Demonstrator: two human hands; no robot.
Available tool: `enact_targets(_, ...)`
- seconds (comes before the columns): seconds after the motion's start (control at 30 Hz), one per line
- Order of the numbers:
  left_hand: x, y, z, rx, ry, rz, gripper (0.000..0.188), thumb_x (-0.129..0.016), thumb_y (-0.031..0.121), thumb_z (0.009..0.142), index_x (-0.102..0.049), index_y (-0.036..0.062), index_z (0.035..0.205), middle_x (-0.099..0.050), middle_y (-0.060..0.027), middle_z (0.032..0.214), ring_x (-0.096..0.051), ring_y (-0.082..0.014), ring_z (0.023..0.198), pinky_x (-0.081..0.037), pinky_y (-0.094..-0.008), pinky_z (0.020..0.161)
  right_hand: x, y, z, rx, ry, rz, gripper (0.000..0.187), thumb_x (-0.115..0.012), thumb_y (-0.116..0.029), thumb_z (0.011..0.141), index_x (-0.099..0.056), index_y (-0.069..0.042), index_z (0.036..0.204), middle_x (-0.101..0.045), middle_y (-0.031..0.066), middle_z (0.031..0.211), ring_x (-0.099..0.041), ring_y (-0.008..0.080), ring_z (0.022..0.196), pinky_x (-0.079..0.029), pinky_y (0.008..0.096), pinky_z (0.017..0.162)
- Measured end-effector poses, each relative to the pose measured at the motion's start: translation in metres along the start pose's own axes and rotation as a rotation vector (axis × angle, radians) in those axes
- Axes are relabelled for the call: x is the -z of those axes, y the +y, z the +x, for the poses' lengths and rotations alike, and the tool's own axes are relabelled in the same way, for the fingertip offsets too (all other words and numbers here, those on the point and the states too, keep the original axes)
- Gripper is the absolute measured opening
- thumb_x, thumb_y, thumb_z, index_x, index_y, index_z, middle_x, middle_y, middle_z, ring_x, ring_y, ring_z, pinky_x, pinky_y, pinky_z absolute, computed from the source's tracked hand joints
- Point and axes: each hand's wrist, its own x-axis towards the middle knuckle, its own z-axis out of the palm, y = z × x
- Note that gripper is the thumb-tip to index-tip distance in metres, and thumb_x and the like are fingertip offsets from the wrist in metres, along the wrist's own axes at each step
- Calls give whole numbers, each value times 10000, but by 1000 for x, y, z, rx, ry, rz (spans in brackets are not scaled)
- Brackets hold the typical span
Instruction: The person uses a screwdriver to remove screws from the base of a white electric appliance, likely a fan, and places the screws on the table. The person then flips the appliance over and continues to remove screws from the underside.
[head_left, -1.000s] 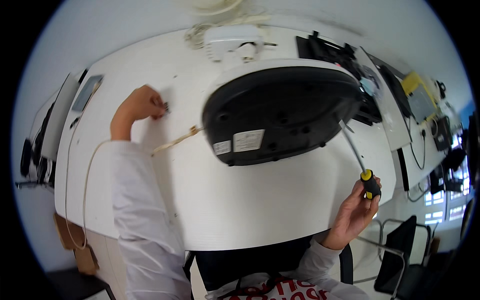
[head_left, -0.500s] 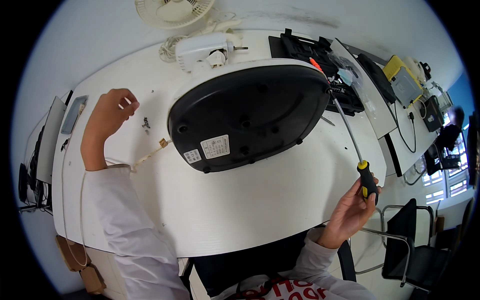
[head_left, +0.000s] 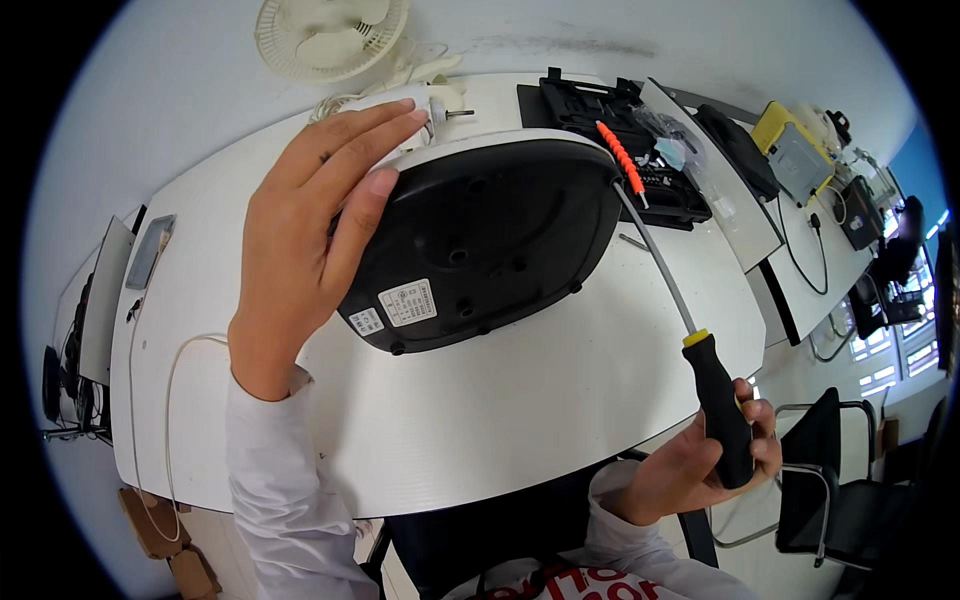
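Observation:
A fan base [head_left: 540, 225] with a black underside and white shell is tipped on the white table, its underside facing me. My left hand [head_left: 310, 220] is at its upper left edge, fingers stretched out and thumb over the black face; whether it presses on the base I cannot tell. The white fan motor housing [head_left: 398, 97] behind is partly hidden by that hand. My right hand [head_left: 705, 460] is closed around the black and yellow handle of a long screwdriver [head_left: 722, 410]. Its shaft slants up to the base's right edge, where I cannot make out the tip.
Behind the base stands a cream fan cage [head_left: 330, 35] by the wall. An open black tool case [head_left: 680, 198] lies at the back right, with an orange flexible shaft [head_left: 622, 158] beside it. A grey tray [head_left: 150, 250] sits at the left; black chairs [head_left: 810, 470] stand right.
My left hand has moved right and up from the table to the base's upper left edge, its fingers straightening. The screwdriver and my right hand have shifted slightly left and down.

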Motion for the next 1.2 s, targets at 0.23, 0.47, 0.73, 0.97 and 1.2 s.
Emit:
enact_targets(0.23,0,11,-1,22,-200,-101,372,-554,162,822,-607,57,1176,-602,-143,1170,-573,-302,1064,-431,-336,915,6,1,11,139,-146,-48,438,-735,-308,780,-419,-199,1062,-554,99,1031,-584,294,958,-505,386,847)
enact_targets(0.47,-10,17,0,102,-170,-166,431,-669,31,711,-630,64,1139,-607,-132,1158,-605,-286,1011,-469,-324,877,7,-8,21,107,-174,-45,504,-720,-401,769,-428,-262,1156,-515,107,1017,-574,252,887,-515,342,796)
enact_targets(0.73,-6,17,1,140,-186,-178,410,-682,21,699,-648,60,1105,-609,-128,1160,-610,-281,1013,-472,-321,877,18,-3,28,241,-258,-234,597,-716,-515,727,-424,-225,1159,-474,91,980,-560,235,834,-498,292,708)
enact_targets(0.97,-10,17,4,64,-162,-195,424,-661,-4,699,-634,43,1119,-613,-119,1157,-600,-273,1029,-465,-320,889,13,-3,27,182,-182,-110,573,-758,-404,728,-446,-196,1161,-508,93,950,-584,217,842,-523,293,695)
enact_targets(1.2,-11,17,6,32,-171,-217,431,-649,-16,698,-619,17,1126,-613,-112,1164,-584,-267,1051,-445,-325,918,16,-1,15,302,-241,-128,533,-731,-246,783,-426,-276,1219,-533,82,1137,-538,251,1025,-486,317,890)
